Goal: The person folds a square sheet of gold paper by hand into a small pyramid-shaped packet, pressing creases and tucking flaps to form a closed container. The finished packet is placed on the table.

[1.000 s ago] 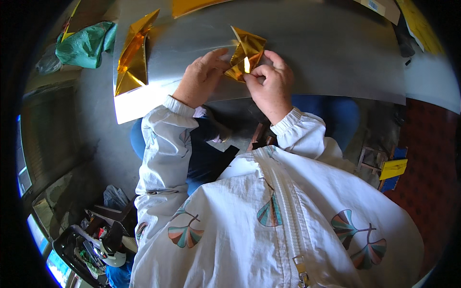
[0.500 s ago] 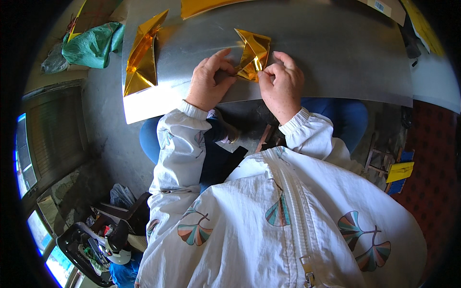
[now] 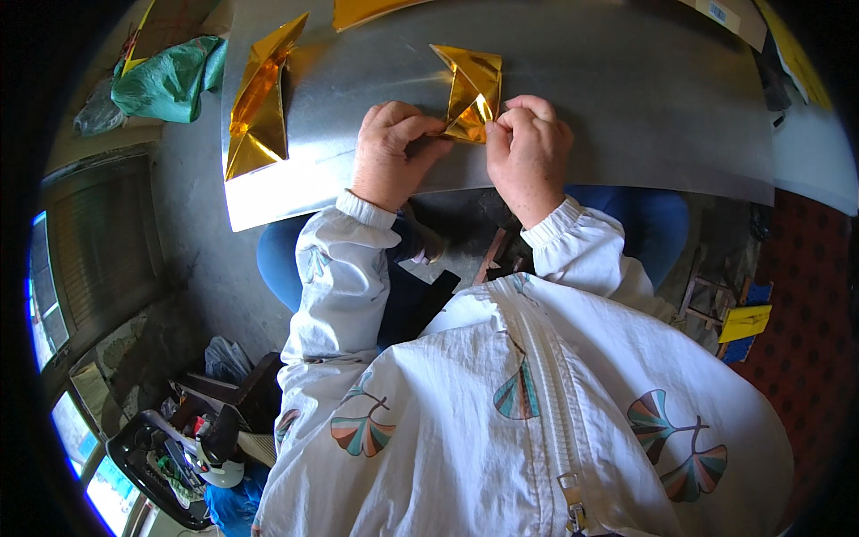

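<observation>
A small piece of folded gold foil paper (image 3: 474, 79) lies on the metal tabletop (image 3: 626, 116) between my hands, its creased faces shining. My left hand (image 3: 394, 152) pinches its near left corner between thumb and fingers. At the near right edge, my right hand (image 3: 530, 157) has its thumb and forefinger drawn together on the foil; the fingers partly hide that edge. Another folded gold foil piece (image 3: 259, 103), longer, with raised pointed ends, stands at the left end of the tabletop, touched by neither hand.
More gold foil (image 3: 376, 11) lies at the far edge. A cardboard box (image 3: 729, 18) is at the far right corner. Beyond the left end sits a green plastic bag (image 3: 170, 85). A black basket of odds and ends (image 3: 170, 465) stands at lower left.
My left fingers have closed in on the foil's near left corner. The foil has turned slightly and its near edge looks straighter. My right hand has shifted only a little.
</observation>
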### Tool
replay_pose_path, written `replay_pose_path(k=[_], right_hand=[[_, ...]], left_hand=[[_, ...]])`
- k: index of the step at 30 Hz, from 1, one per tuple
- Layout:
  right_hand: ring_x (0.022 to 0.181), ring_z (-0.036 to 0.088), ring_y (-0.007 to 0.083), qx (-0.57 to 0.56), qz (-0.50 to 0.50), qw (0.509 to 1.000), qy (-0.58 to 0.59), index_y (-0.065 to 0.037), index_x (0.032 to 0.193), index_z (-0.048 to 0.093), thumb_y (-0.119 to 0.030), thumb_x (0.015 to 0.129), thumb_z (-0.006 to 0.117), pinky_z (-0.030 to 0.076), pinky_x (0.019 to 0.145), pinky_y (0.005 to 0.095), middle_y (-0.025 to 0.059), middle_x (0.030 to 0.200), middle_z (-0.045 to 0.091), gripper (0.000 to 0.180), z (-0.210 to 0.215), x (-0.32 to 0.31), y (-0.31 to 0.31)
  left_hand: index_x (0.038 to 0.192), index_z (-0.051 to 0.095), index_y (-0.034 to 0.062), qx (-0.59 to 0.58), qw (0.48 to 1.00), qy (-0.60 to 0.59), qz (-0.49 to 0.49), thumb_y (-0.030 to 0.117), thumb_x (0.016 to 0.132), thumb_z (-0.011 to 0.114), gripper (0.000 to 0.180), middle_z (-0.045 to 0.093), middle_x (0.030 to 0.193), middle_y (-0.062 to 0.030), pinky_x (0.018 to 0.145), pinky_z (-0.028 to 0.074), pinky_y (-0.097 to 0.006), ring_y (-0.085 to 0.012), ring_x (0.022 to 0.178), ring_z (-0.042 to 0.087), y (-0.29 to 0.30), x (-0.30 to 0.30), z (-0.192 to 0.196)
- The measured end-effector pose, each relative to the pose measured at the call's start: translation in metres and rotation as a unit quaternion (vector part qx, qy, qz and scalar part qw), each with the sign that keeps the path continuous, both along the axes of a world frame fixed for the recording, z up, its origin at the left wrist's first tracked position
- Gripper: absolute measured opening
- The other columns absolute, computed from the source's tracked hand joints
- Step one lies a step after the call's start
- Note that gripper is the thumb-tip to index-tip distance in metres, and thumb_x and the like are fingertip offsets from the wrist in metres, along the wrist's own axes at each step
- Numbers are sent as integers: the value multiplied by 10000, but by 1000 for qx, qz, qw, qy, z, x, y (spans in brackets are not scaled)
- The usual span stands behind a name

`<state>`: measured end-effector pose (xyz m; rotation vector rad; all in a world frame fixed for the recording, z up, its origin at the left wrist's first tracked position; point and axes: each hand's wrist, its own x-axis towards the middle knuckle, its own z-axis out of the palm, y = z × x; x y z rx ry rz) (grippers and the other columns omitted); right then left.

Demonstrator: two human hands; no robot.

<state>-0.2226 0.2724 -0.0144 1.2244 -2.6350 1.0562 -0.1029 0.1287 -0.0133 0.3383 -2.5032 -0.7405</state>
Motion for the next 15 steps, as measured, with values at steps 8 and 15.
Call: replay_pose_path(k=[8,15], right_hand=[[936,611,261,0,-1,1000,-25,-24,830,656,-156,823,671,380,900,437,126,935,649,133,4,-4,-4],[878,627,265,17,-12,999,-30,-32,824,653,-164,818,678,407,861,426,119,924,653,134,5,-9,-8]], left_hand=[[801,710,78,16,999,0,-31,123,661,805,175,610,859,-74,757,488,-373,-270,864,569,-16,-7,0],[773,696,69,4,1000,-18,8,107,675,785,138,629,868,-70,768,473,-380,-275,875,576,-4,-9,2]])
